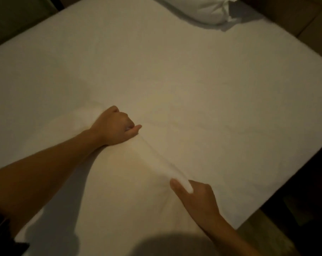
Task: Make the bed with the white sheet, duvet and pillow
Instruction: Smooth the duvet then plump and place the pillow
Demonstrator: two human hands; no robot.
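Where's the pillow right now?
Head view, top right: the pillow lies on the sheet at its far end, partly cut off by the frame.
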